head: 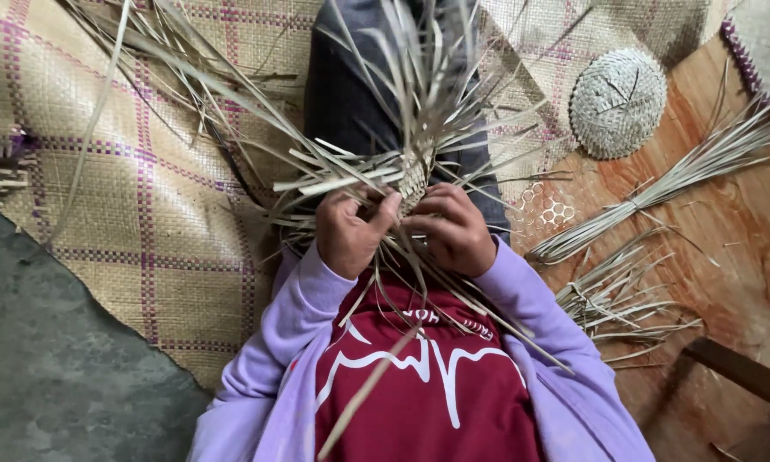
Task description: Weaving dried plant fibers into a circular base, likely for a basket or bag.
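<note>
While both hands grip it from below, the small woven piece (414, 178) sits between them above the lap — left hand (351, 231) pinched on its left edge with the thumb up, right hand (451, 229) curled shut on the right; its loose strips (419, 77) fan away from the body over the checked mat (145, 171)

loose strips (333, 171) crowd both hands.

Checked woven mat (145, 197) over grey floor (51, 368), beside reddish wooden board (727, 257).
</note>
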